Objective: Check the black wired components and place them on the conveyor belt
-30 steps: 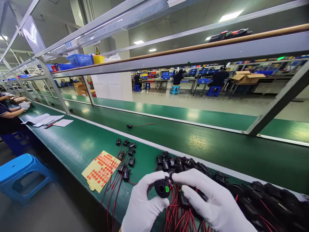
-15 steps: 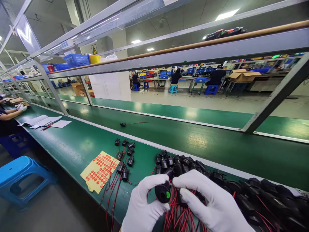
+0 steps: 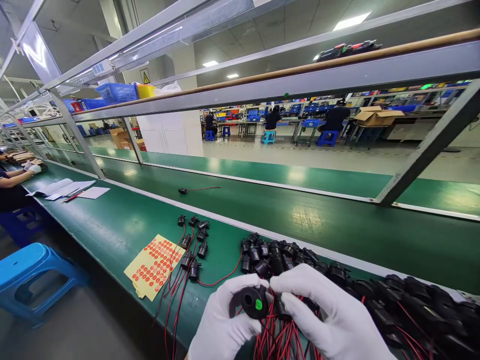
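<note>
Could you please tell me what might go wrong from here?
The crowded red wires between the left hand and the right hand might snag the held black part. The loose wires trailing past the edge of the bench could catch and drag their black parts off. Some also cross the yellow sheet, so a tug may shift it.

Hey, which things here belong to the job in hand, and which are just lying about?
Likely the job:
black part, in the left hand
black wired parts heaped by the right hand
sticker sheet, perhaps

Apparently lying about:
papers
nearest blue stool
blue mesh basket
</note>
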### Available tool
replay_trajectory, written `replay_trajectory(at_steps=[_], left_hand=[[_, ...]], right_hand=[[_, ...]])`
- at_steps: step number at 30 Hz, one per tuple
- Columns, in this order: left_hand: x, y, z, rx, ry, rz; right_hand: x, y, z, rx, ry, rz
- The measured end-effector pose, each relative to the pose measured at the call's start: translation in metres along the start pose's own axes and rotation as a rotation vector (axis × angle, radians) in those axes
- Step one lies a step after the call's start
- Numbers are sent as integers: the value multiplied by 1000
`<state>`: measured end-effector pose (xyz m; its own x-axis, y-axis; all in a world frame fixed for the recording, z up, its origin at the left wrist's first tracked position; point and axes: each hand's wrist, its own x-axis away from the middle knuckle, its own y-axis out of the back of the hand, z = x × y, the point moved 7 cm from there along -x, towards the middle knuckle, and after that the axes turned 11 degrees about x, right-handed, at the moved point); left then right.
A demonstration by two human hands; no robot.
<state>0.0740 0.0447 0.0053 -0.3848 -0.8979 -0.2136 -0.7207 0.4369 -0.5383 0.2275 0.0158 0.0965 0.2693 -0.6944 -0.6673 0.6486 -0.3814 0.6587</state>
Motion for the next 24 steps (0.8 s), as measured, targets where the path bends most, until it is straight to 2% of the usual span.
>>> replay_trajectory(at_steps=[3, 6, 10, 14, 18, 21, 24], left_hand=[[2, 3, 6, 8, 24, -10], [4, 6, 8, -77, 63, -17], [5, 2, 7, -162, 135, 10], [6, -5, 5, -148, 173, 44], [8, -9, 3, -130, 155, 21], [7, -8, 1, -104, 125, -26], [5, -1, 0, -130, 107, -118]], right_hand=[[0, 4, 6, -1, 29, -33], [-1, 11, 19, -13, 109, -75], [-4, 15, 35, 87, 211, -114], [-7, 9, 41, 200, 265, -121], [-5, -1, 41, 293, 286, -127], [-1, -11, 38, 332, 267, -122], [4, -16, 31, 272, 234, -169]])
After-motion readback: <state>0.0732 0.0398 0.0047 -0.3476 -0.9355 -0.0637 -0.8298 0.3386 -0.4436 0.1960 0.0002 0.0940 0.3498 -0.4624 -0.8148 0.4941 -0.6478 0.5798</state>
